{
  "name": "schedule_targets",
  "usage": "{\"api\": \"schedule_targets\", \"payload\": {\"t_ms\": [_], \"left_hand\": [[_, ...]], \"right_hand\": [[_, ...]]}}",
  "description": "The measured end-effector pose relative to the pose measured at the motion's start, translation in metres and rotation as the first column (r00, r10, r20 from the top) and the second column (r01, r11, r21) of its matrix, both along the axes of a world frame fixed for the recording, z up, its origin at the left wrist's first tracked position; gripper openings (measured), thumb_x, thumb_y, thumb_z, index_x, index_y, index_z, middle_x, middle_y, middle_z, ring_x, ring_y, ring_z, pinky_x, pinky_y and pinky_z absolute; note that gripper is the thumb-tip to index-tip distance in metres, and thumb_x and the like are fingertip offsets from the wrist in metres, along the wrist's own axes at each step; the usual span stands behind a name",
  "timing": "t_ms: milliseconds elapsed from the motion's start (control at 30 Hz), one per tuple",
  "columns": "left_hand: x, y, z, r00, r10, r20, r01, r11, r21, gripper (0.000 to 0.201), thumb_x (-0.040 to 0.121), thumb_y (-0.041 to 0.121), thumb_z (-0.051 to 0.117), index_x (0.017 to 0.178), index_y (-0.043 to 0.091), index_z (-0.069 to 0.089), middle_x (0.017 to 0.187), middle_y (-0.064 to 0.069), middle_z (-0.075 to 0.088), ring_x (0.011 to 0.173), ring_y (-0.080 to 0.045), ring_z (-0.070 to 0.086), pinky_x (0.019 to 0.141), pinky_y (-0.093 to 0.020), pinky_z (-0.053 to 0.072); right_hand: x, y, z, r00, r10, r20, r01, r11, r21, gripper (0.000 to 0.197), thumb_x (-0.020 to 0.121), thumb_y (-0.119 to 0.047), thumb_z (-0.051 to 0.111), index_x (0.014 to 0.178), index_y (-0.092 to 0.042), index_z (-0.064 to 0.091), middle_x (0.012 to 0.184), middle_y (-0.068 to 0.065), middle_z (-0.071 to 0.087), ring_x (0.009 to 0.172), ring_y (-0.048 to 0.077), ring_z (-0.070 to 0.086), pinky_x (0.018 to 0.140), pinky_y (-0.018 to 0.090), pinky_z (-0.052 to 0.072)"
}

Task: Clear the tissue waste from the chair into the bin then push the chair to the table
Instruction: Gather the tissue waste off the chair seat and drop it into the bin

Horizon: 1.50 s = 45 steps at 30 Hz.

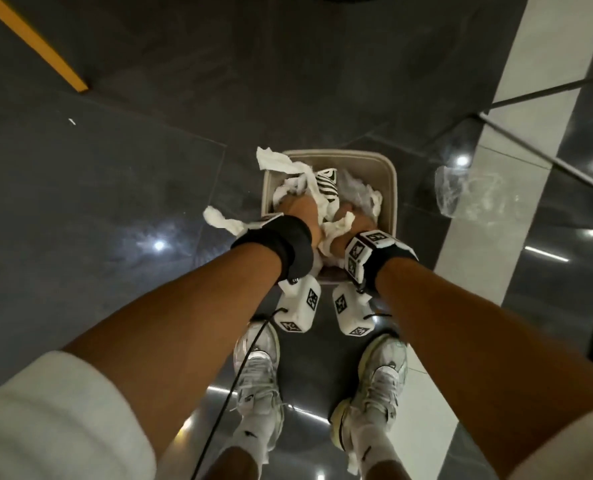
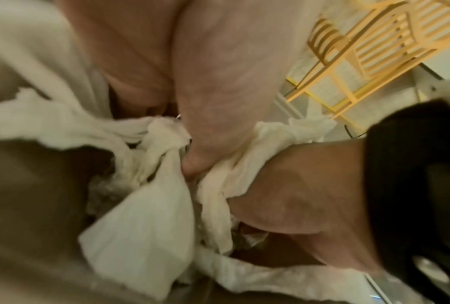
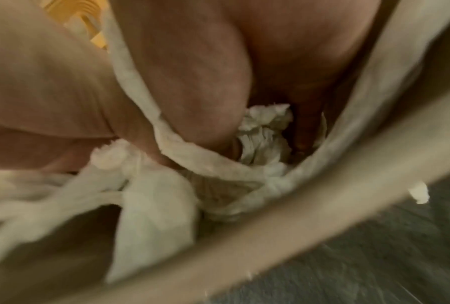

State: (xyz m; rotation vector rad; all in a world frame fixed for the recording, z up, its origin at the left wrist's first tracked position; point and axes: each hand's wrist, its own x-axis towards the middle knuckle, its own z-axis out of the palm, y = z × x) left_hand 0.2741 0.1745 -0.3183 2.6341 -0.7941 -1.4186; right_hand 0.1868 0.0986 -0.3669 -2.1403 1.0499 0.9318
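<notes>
A beige bin (image 1: 390,188) stands on the dark floor in front of my feet. Both my hands are down inside it. My left hand (image 1: 300,209) grips a bundle of white tissue (image 1: 274,162), and loose strips of it hang over the bin's left rim. In the left wrist view its fingers (image 2: 192,160) sink into the tissue (image 2: 145,236). My right hand (image 1: 355,220) holds a crumpled tissue wad (image 3: 262,131) between its fingers, close against the bin wall (image 3: 270,242). The yellow chair (image 2: 374,41) stands some way off; only one leg (image 1: 45,53) shows in the head view.
A zebra-striped wrapper (image 1: 326,185) lies in the bin. Clear plastic (image 1: 461,188) lies on the floor right of the bin, near thin dark metal rods (image 1: 547,168). A small tissue scrap (image 3: 418,193) lies outside the rim. My shoes (image 1: 257,375) stand just behind the bin.
</notes>
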Motion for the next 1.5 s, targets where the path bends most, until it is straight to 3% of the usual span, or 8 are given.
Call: {"api": "schedule_targets", "payload": {"t_ms": [133,333,567,700,833,1067,1267,1500], "left_hand": [[0.009,-0.003,0.04,0.997,-0.06,-0.046,0.057,0.996,-0.07,0.029,0.087,0.012,0.062,0.115,0.006,0.064,0.119,-0.015,0.066,0.111,-0.035,0.063,0.093,-0.045,0.054],[0.026,0.023,0.07,0.989,0.023,0.145,0.016,0.965,-0.261,0.015,0.083,-0.002,0.06,0.088,0.012,0.063,0.108,-0.01,0.067,0.095,-0.029,0.062,0.076,-0.037,0.052],[0.055,0.081,0.017,0.81,0.538,-0.233,-0.554,0.833,0.001,0.055,0.08,0.019,0.063,0.134,0.02,0.054,0.135,-0.012,0.057,0.116,-0.032,0.061,0.098,-0.049,0.054],[0.047,0.087,0.012,0.796,0.514,-0.319,-0.569,0.816,-0.105,0.015,0.075,0.009,0.069,0.089,0.014,0.07,0.092,-0.011,0.076,0.088,-0.027,0.072,0.085,-0.044,0.059],[0.053,0.077,0.015,0.781,0.541,-0.312,-0.615,0.754,-0.23,0.017,0.072,0.007,0.07,0.081,0.021,0.065,0.087,-0.006,0.071,0.089,-0.026,0.07,0.089,-0.048,0.057],[0.055,0.041,0.036,0.943,0.331,0.015,-0.256,0.755,-0.603,0.042,0.084,-0.008,0.044,0.112,0.018,0.061,0.119,-0.003,0.047,0.091,-0.018,0.06,0.085,-0.037,0.056],[0.06,0.008,0.03,0.967,-0.051,0.249,0.167,0.865,-0.473,0.065,0.085,0.004,0.06,0.145,0.026,0.048,0.152,-0.002,0.034,0.134,-0.025,0.038,0.112,-0.042,0.035],[0.06,0.01,0.033,0.878,-0.08,0.471,0.271,0.895,-0.353,0.029,0.088,0.003,0.057,0.111,0.016,0.068,0.113,-0.007,0.058,0.099,-0.031,0.056,0.09,-0.043,0.043]], "right_hand": [[0.003,-0.004,0.057,0.997,-0.07,0.02,0.069,0.997,0.036,0.086,0.081,-0.061,0.052,0.152,-0.016,0.029,0.157,0.013,0.035,0.142,0.033,0.04,0.113,0.045,0.038],[-0.007,0.0,0.103,0.962,0.08,0.261,-0.037,0.985,-0.166,0.069,0.087,-0.015,0.05,0.152,-0.014,0.027,0.149,0.012,0.036,0.137,0.034,0.04,0.109,0.05,0.044],[0.002,0.028,0.067,0.919,0.268,0.29,-0.312,0.943,0.116,0.092,0.081,-0.051,0.069,0.154,-0.045,0.013,0.165,0.005,0.007,0.145,0.036,0.034,0.115,0.048,0.038],[0.018,0.044,0.033,0.913,0.347,0.214,-0.373,0.922,0.101,0.062,0.085,-0.047,0.066,0.142,-0.038,0.043,0.152,0.013,0.026,0.131,0.039,0.046,0.109,0.045,0.044],[0.028,0.046,0.029,0.931,0.311,0.19,-0.323,0.946,0.033,0.033,0.093,-0.034,0.057,0.12,-0.014,0.062,0.126,0.015,0.06,0.113,0.036,0.058,0.094,0.039,0.047],[0.019,0.015,0.046,0.91,-0.216,0.355,0.233,0.972,-0.007,0.06,0.091,-0.02,0.056,0.142,-0.022,0.027,0.128,0.012,0.064,0.115,0.033,0.062,0.098,0.05,0.052],[0.033,-0.001,0.004,0.992,0.063,-0.105,-0.063,0.998,0.006,0.029,0.099,-0.019,0.051,0.125,-0.008,0.058,0.127,0.013,0.064,0.118,0.032,0.063,0.095,0.04,0.052],[0.02,-0.007,0.044,0.99,0.103,-0.097,-0.096,0.992,0.078,0.04,0.098,-0.04,0.048,0.131,-0.018,0.053,0.13,0.01,0.062,0.114,0.031,0.063,0.09,0.041,0.05]]}}
